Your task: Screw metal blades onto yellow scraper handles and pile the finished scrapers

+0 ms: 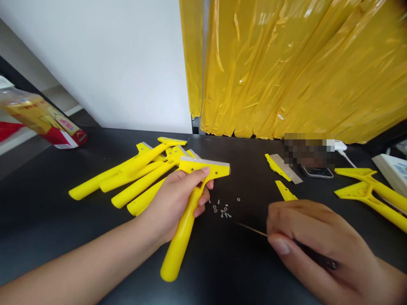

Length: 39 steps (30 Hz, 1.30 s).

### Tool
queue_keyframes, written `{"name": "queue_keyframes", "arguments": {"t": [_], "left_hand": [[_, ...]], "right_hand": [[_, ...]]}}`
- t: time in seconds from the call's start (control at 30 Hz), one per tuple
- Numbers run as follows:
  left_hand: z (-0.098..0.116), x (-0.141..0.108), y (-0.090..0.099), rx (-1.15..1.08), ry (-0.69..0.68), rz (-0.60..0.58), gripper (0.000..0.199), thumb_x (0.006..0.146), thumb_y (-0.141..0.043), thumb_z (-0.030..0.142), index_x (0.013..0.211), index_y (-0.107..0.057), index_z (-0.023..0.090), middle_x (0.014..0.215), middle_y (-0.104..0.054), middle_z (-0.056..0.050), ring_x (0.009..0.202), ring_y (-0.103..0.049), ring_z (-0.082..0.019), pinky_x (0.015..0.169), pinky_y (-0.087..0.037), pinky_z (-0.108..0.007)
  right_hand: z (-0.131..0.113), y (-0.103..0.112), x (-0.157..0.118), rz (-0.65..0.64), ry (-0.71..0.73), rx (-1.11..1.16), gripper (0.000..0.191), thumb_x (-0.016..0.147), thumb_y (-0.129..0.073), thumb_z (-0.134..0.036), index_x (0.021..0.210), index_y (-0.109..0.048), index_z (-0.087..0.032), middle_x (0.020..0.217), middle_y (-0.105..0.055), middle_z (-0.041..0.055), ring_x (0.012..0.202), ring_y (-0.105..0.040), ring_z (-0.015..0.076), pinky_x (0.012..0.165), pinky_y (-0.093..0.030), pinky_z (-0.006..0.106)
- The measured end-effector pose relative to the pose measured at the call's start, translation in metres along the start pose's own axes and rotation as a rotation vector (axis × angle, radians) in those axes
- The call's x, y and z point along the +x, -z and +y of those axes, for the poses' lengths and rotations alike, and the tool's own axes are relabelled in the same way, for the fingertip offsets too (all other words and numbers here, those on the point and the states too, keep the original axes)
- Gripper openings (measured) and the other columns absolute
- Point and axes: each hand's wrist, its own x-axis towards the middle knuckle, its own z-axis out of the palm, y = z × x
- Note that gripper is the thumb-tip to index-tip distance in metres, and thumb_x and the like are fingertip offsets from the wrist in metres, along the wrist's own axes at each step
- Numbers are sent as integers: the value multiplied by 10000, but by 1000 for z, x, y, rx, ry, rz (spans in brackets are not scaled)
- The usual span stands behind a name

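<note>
My left hand (182,197) is closed around the neck of a yellow scraper (179,245). The thumb presses on its wide head, where a pale blade edge and two dark holes show. At the lower right my right hand (318,250) pinches a thin metal-shafted tool (253,229), whose narrow tip points left towards the scraper. Most of that tool's handle is hidden in the palm. Small screws and nuts (224,210) lie loose on the dark table between my hands. Behind my left hand several other yellow scrapers (136,167) lie in an overlapping pile.
Right of centre lie a metal blade (286,167) and a yellow cover plate (284,190). Yellow scraper handles (381,203) rest at the right edge, near a watch-like device (318,172). A drink bottle (47,116) stands at left. Yellow plastic sheeting (286,63) hangs behind.
</note>
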Motion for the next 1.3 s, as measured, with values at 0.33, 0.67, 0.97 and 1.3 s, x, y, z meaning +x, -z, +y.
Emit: {"name": "queue_keyframes", "arguments": {"t": [0.33, 0.67, 0.97, 1.3], "left_hand": [[1, -1, -2, -14, -2, 24, 299, 972, -716, 412, 826, -663, 156, 619, -567, 16, 436, -445, -68, 418, -378, -179], [1, 0, -3, -8, 3, 22, 307, 971, -713, 421, 820, -663, 159, 600, -554, 17, 444, -439, -73, 419, -374, -177], [-2, 1, -1, 0, 8, 2, 332, 976, -710, 445, 822, -675, 153, 600, -557, 12, 443, -435, -72, 421, -376, -179], [-2, -4, -6, -36, 98, -8, 291, 962, -728, 379, 791, -641, 159, 608, -575, 8, 439, -444, -74, 410, -355, -181]], "right_hand": [[16, -17, -4, 4, -18, -24, 326, 1063, -519, -132, 831, -321, -246, 692, -377, -61, 582, -357, 102, 545, -276, 289], [20, -20, -5, -3, -33, 11, 319, 1065, -530, -126, 839, -337, -243, 712, -373, -61, 601, -357, 102, 563, -284, 287], [14, -12, -5, 3, -21, -24, 240, 1061, -523, -141, 848, -447, -224, 677, -447, -50, 574, -405, 100, 542, -298, 292], [12, 3, -9, 266, -107, 170, 248, 1092, -516, -224, 855, -586, -219, 677, -597, 13, 605, -587, 137, 531, -384, 301]]}}
